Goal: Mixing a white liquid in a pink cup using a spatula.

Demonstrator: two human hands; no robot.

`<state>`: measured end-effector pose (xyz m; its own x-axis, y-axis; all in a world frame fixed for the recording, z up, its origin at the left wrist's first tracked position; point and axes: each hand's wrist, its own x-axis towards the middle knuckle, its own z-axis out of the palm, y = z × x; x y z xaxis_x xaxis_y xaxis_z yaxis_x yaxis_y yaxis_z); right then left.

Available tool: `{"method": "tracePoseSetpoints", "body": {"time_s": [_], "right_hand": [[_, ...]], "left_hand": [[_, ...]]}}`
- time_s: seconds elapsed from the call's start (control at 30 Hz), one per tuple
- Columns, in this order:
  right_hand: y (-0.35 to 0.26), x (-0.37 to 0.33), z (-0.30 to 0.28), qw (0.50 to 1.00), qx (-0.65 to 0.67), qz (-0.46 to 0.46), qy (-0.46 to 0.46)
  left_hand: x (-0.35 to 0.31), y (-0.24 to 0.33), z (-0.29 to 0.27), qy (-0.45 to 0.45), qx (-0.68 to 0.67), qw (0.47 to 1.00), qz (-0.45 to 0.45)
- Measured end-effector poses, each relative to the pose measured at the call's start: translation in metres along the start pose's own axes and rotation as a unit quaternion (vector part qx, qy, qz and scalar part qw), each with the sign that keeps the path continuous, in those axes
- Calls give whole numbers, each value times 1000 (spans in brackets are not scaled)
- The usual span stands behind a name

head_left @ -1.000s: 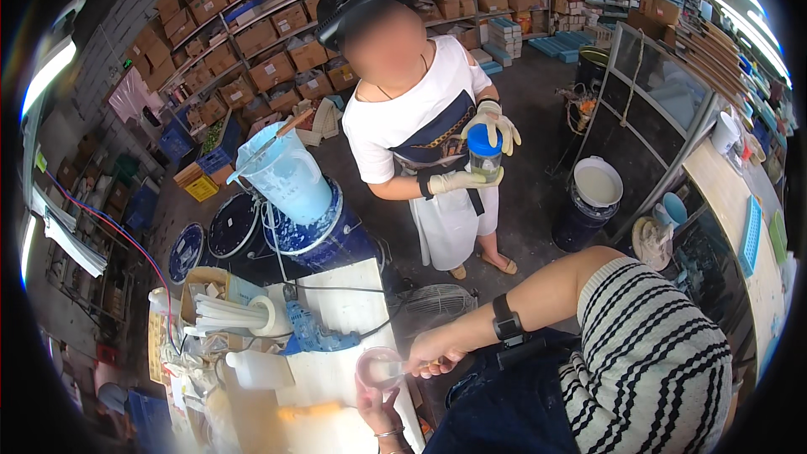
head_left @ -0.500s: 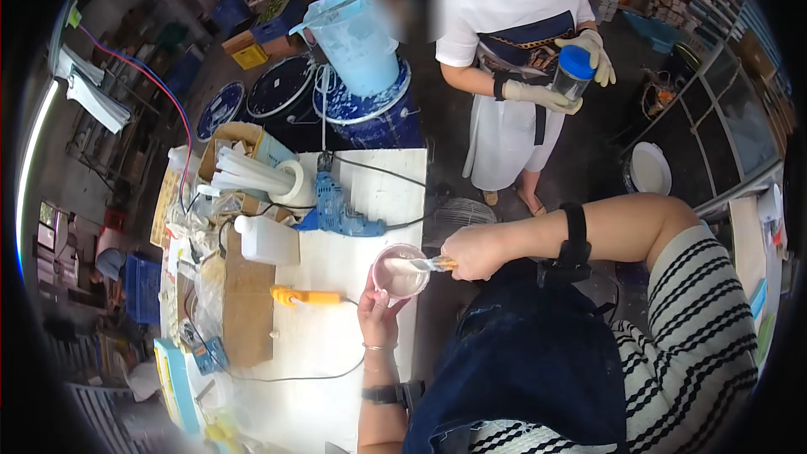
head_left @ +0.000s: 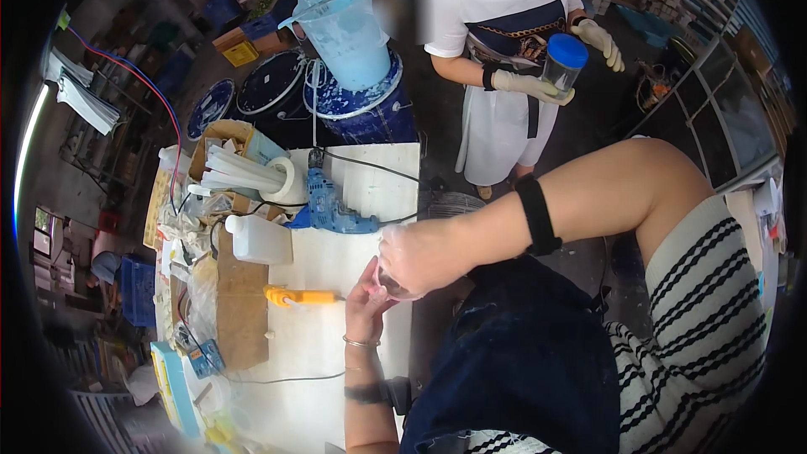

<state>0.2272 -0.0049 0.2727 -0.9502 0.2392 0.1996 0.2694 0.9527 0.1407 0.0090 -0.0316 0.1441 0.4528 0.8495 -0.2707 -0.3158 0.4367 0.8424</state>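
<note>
My left hand cups a small clear plastic cup from below, at the right edge of the white table. My right hand lies over the cup's mouth with its fingers curled shut; the thin stick it held a moment ago is hidden under it. A dark band sits on my right forearm. Across the table stands another person in a white dress, whose gloved hands hold a clear jar with a blue lid.
On the table lie a blue power drill, a white plastic bottle, a yellow-handled tool, a cardboard sheet and a box of white tubes. A pale blue bucket stands on a blue drum.
The view has tilted down and nearer to the table. My right hand, which held a thin stick in the cup, has closed over the cup's top. The other person still holds the jar.
</note>
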Motion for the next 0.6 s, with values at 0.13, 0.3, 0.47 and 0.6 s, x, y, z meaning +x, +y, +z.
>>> {"method": "tracePoseSetpoints", "body": {"time_s": [0.13,0.3,0.47,0.6], "right_hand": [[10,-5,19,980,9,130,-153],[14,-6,20,926,84,286,-230],[18,-30,43,850,216,417,-237],[17,-52,62,673,438,555,-216]], "left_hand": [[4,5,-4,31,60,998,4],[7,-1,-13,75,85,993,45],[16,-24,-17,137,67,980,129],[18,-29,-11,162,97,968,165]]}}
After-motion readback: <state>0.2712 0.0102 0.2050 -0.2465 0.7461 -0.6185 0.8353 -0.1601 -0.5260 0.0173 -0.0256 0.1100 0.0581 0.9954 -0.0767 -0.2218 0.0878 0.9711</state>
